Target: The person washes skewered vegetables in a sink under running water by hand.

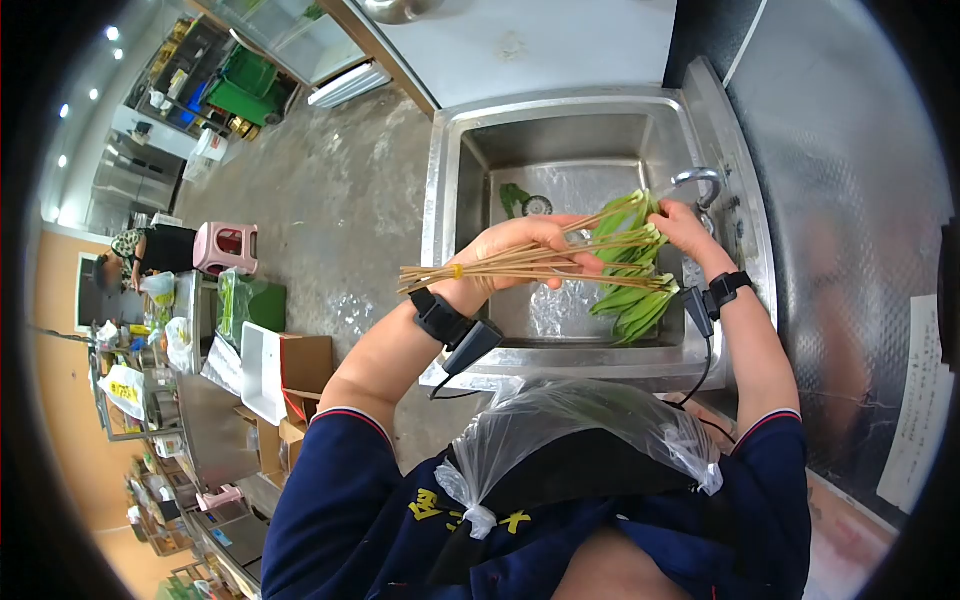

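Observation:
My left hand (525, 245) is closed around a bundle of thin wooden skewers (440, 274), tied near one end by a yellow band (458, 271). The skewers fan out to the right, and green leafy vegetables (625, 262) are threaded on their far ends, over the sink. Beside the upper leaves, my right hand (684, 228) has its fingers pinched at the pale stem ends. Exactly what those fingertips hold is partly hidden. A strapped device sits on each wrist.
The steel sink (440, 200) has a curved tap (700, 176) at its right side and a dark green scrap (513, 199) by the drain (538, 205). A pink stool (225, 247), cardboard box (308, 362) and a person (150, 250) are off left.

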Available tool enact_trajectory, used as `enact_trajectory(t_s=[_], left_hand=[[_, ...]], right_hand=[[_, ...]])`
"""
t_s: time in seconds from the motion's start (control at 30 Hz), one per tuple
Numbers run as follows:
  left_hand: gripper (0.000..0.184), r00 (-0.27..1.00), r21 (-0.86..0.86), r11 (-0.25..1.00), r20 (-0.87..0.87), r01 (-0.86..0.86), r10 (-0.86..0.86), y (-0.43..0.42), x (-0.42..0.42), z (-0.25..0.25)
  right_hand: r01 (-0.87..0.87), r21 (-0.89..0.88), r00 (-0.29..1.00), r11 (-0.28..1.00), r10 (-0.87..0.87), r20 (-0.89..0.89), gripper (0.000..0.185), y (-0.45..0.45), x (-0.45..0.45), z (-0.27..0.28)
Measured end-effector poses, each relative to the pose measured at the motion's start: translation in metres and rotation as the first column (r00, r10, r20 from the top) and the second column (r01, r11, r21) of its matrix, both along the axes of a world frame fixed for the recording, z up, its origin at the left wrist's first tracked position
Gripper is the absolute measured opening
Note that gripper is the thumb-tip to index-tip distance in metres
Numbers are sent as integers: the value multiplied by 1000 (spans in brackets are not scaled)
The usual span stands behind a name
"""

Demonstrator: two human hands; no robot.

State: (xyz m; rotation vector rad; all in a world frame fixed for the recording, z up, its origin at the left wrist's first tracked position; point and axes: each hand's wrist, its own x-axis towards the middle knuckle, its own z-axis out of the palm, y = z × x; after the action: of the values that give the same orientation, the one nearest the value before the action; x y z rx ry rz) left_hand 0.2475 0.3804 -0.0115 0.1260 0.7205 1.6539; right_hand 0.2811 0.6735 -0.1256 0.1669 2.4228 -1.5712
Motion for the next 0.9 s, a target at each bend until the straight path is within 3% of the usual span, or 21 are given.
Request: enact_trajectory(t_s=[0.07,0.13,0.37,0.43,0.63,0.83,0.9], left_hand=[[55,1000,-9,1000,-11,4,-4,0,0,-1],[54,1000,-4,1000,-14,3,-3,0,1,0],[56,1000,6,1000,-27,-14,14,5,3,0],[56,999,-1,1000,-37,-13,13,6,4,1],[59,997,-19,1000,-72,13,-14,11,6,3],[58,996,-40,998,-71,44,-46,16,15,3],[58,994,-71,996,-97,46,-52,18,19,4]], right_hand=[[-6,27,1000,1000,6,-10,33,0,1,0],[32,-90,999,995,-33,-10,35,-6,8,13],[80,-175,996,981,-83,-10,36,-2,10,10],[121,-288,992,950,-128,-6,36,-2,11,9],[116,-284,982,952,-68,175,36,4,15,19],[84,-412,996,907,-58,74,36,6,15,10],[119,-432,990,894,-73,123,37,-4,20,25]])
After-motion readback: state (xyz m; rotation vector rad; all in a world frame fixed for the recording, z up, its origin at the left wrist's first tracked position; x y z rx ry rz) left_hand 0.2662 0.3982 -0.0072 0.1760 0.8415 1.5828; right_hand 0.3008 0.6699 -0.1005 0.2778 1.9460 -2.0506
